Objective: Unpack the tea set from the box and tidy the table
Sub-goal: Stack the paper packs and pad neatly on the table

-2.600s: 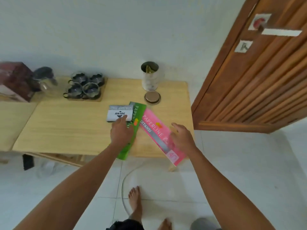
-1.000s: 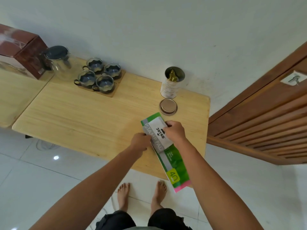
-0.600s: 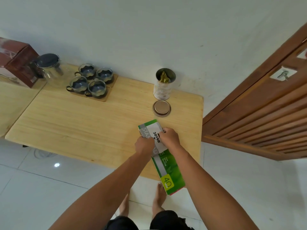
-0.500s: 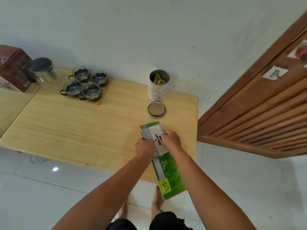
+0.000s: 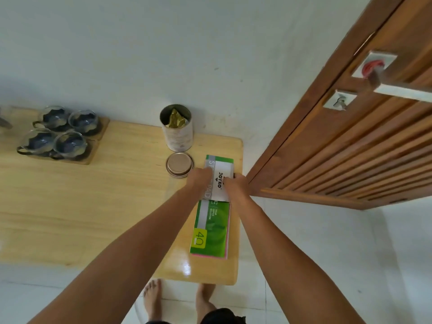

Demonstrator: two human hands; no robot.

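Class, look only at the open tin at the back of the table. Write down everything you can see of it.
The tin is a pale, metallic-looking cylinder with a faint printed pattern on its side. It stands upright and open near the table's back edge by the wall. Something crumpled and gold-green sits inside. Its round lid lies flat on the table just in front, apart from it. Neither hand touches it.

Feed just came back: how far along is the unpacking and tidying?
Done, by the look of it: four glass cups sit grouped on wooden trays at the table's far left. In hand: left hand and right hand press the white stamp pad box on the green packet near the right edge. Left: the open tin with its lid off.
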